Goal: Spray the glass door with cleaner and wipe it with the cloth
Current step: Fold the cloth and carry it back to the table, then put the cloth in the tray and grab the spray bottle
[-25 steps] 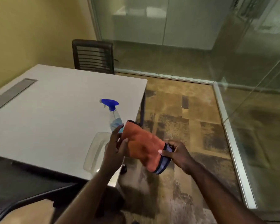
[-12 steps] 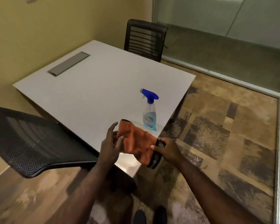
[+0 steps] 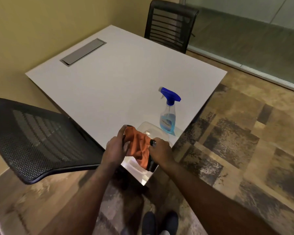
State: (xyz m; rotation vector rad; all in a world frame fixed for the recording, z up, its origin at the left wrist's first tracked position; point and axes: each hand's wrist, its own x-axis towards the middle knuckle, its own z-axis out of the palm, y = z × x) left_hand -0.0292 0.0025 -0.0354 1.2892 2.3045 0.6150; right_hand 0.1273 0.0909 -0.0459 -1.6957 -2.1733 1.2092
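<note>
— Where do we have the cloth [image 3: 139, 146]?
— Low centre of the frame, bunched between our left hand [image 3: 115, 150] and right hand [image 3: 161, 152], both clamped on it over the white table [image 3: 109, 85] corner.
— And the spray bottle [image 3: 168, 112]?
— Upright on the table, just above our hands.

cloth [image 3: 139, 146]: orange, dark trim | spray bottle [image 3: 168, 116]: blue | table [image 3: 109, 85]: white | chairs [image 3: 37, 138]: black
</note>
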